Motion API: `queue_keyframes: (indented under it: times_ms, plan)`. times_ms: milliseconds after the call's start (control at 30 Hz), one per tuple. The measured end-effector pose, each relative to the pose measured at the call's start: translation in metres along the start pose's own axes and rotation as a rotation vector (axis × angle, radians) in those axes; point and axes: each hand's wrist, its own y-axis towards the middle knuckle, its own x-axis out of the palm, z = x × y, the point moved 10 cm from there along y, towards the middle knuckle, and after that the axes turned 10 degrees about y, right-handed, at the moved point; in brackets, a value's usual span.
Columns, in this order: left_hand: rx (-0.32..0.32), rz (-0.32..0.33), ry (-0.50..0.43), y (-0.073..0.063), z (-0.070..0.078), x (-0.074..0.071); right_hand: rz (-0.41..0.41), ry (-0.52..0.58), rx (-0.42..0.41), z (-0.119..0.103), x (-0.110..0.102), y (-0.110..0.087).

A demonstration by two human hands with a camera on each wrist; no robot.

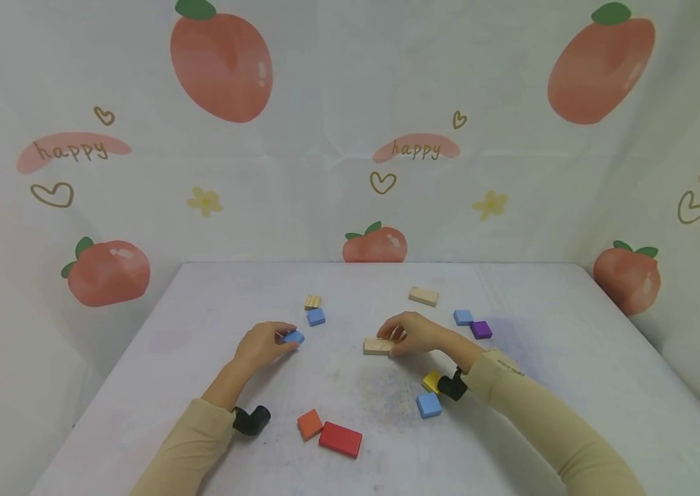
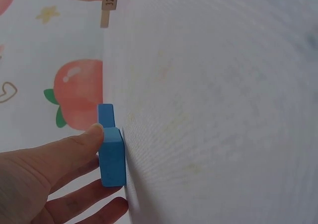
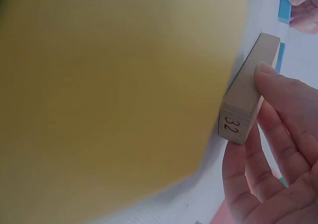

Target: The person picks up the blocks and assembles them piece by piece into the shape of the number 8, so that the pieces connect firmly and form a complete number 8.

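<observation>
My left hand (image 1: 263, 344) pinches a blue block (image 1: 293, 337) between thumb and fingers, low over the table left of centre. In the left wrist view the thumb presses on this blue block (image 2: 113, 159), and another blue piece shows behind it. My right hand (image 1: 413, 334) holds a long plain wooden block (image 1: 377, 346) near the middle of the table. The right wrist view shows the number 32 on the end of the wooden block (image 3: 248, 85), with the thumb on one side and fingers on the other.
Behind the left hand lie a blue block (image 1: 316, 317) and a ridged wooden piece (image 1: 313, 302). A wooden block (image 1: 424, 296), blue block (image 1: 463, 317) and purple block (image 1: 481, 330) lie back right. Nearer are yellow (image 1: 431, 381), blue (image 1: 428, 405), orange (image 1: 309, 424) and red (image 1: 340, 439) blocks.
</observation>
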Motion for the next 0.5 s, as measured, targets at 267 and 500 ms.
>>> queue_keyframes:
  times_ms: [267,500]
  plan:
    - [0.0,-0.006,0.004,-0.0002,0.0,0.0001,0.004,0.016,0.011,0.0005,0.0003,-0.0006]
    - [0.01,-0.007,0.002,-0.0009,0.0017,-0.0002,0.017,0.015,0.058,0.0064,-0.0017,-0.0049]
